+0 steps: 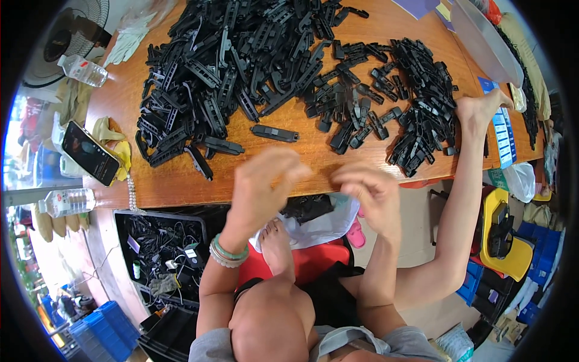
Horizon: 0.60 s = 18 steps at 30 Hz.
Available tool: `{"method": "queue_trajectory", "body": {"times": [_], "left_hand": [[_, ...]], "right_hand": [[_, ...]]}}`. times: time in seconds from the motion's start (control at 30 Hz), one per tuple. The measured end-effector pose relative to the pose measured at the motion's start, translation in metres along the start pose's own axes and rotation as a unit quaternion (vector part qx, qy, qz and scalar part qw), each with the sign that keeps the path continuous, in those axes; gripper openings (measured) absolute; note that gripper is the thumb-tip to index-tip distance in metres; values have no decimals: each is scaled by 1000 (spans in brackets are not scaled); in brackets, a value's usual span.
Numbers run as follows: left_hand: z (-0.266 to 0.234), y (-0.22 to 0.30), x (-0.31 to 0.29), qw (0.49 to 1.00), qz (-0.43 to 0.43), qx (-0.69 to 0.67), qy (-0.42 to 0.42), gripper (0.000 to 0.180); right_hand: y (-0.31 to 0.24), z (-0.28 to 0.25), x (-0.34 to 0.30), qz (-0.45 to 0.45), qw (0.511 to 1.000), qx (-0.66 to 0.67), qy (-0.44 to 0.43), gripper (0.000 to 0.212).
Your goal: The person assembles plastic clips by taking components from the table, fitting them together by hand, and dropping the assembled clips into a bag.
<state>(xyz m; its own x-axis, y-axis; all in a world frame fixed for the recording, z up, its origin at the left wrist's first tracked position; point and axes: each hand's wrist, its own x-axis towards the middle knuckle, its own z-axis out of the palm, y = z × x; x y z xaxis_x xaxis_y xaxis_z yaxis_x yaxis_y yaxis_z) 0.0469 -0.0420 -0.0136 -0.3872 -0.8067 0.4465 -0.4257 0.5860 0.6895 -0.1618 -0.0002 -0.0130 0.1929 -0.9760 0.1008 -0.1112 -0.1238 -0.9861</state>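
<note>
My left hand (260, 181), with beaded bracelets (229, 252) at its wrist, hovers over the table's near edge. Its fingers bend inward, smeared by motion. To its right, my right hand (373, 192) is raised too, fingers curved and blurred toward the left one. Nothing shows plainly in either hand. Just beyond the left hand lies a single long black plastic part (274, 133). Behind it spreads a large heap of similar long black parts (223, 72). Beyond my right hand are loose smaller black clip-like pieces (362, 114) and a denser pile of them (425, 102).
A phone (90, 152), two clear bottles (84, 70) and a fan (60, 39) stand left. My bare foot (479, 111) rests on the table at right, near a translucent tub (485, 42). Below left sits a black crate (163, 241) of parts; a yellow chair (503, 241) stands right.
</note>
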Motion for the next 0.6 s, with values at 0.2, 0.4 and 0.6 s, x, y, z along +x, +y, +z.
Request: {"method": "queue_trajectory", "body": {"times": [0.2, 0.4, 0.6], "left_hand": [[2, -25, 19, 983, -16, 185, -9, 19], [0, -15, 15, 983, -10, 182, 20, 14], [2, 11, 12, 979, -179, -64, 71, 19]], "right_hand": [[15, 1, 27, -7, 849, -444, 286, 24], [17, 9, 17, -52, 846, -459, 268, 22], [-3, 14, 3, -65, 935, -206, 280, 22]]}}
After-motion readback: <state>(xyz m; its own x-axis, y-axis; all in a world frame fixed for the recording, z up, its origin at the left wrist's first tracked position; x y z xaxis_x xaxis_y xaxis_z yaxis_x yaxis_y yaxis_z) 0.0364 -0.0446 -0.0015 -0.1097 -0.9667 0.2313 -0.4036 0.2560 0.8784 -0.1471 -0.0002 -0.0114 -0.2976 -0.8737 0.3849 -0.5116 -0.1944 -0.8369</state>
